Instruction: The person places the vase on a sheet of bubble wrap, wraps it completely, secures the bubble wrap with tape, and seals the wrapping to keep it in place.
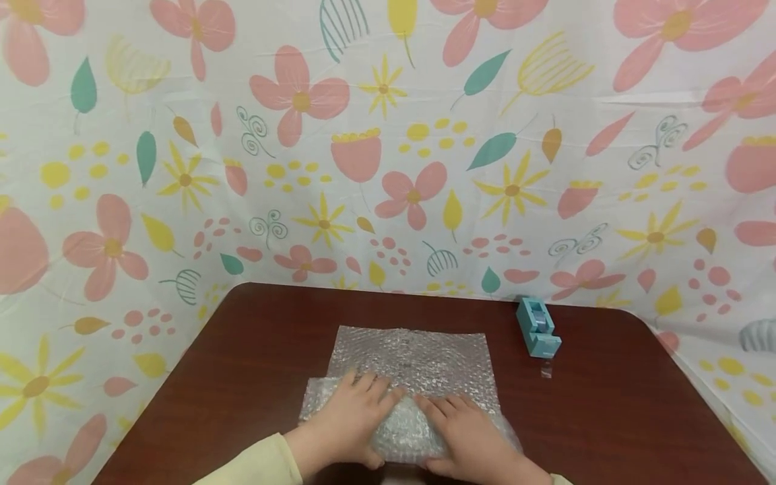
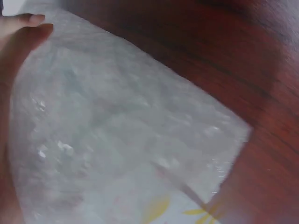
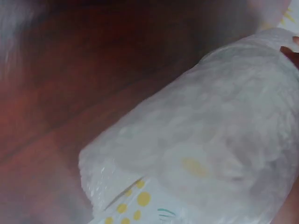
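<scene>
A sheet of bubble wrap (image 1: 412,357) lies on the dark wooden table (image 1: 242,364), and its near end is rolled into a thick bundle (image 1: 403,431). My left hand (image 1: 354,417) and right hand (image 1: 469,434) sit side by side on that bundle, fingers curved over the top and thumbs at the near side. In the left wrist view, fingertips (image 2: 23,28) rest on the wrap (image 2: 131,130). The right wrist view shows the rolled bundle (image 3: 210,140) close up. Something white with yellow marks (image 3: 135,200) shows at its end; what it is I cannot tell.
A small teal tape dispenser (image 1: 537,327) stands at the back right of the table, with a short clear strip (image 1: 546,370) in front of it. A floral cloth (image 1: 388,135) hangs behind and around the table. Rounded table corners sit at the back.
</scene>
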